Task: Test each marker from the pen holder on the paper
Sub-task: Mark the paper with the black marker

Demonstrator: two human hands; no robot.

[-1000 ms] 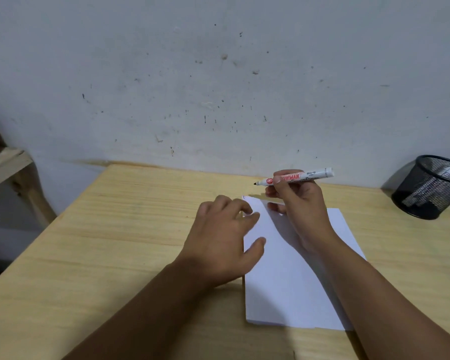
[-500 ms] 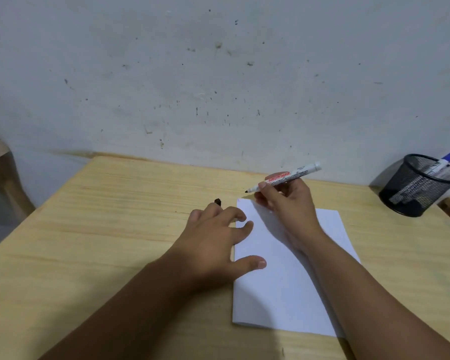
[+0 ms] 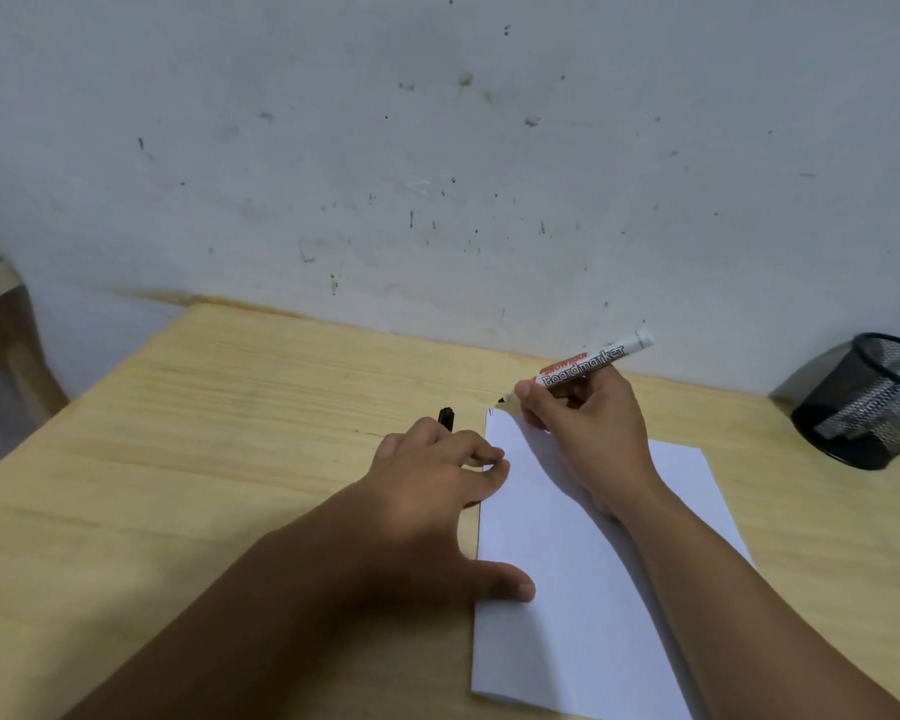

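A pale wooden post (image 3: 1,324) is cut off by the left edge, left of the paper (image 3: 593,589). The light, grained wooden table (image 3: 204,433) meets a scuffed, speckled grey wall (image 3: 437,148) behind the paper. Just left of the paper's far corner, a small black cap (image 3: 446,415) pokes out from behind the left hand (image 3: 437,506); most of it is hidden, and whether the fingers hold it or only lie in front of it cannot be told. That hand lies flat, knuckles up, its fingers (image 3: 481,454) loosely curled with the tips at the paper's left edge and the thumb spread apart, pressing on the sheet. The paper is a smooth white rectangle, its near edge partly covered by the right forearm. The right hand (image 3: 588,433) rests on its far end, thumb and fingers pinched on a white marker (image 3: 588,363) printed "Boardmarker". Its dark tip touches the paper's far left corner, beside faint coloured strokes too small to read. Well right of the paper, the black wire-mesh pen holder (image 3: 863,407) is cut by the frame; what it holds is blurred.
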